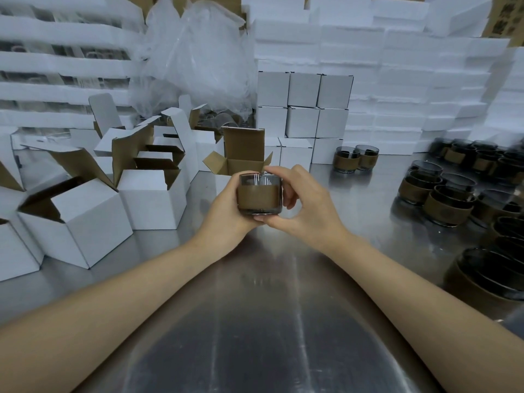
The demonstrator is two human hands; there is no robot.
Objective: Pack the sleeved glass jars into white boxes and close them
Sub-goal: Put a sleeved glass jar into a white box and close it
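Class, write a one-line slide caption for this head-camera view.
Left hand and right hand hold a sleeved glass jar in front of an open white box.

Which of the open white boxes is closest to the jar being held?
The open white cardboard box directly behind the brown-sleeved glass jar, its tall lid flap upright; the other open boxes sit off to the left.

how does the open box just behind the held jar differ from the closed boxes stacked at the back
The open box has its flaps raised, showing a brown inside; the stacked boxes are shut and show only white. The open box stands unstacked right behind the jar; the stacked boxes are piled in tiers farther back. Both are white cardboard cubes.
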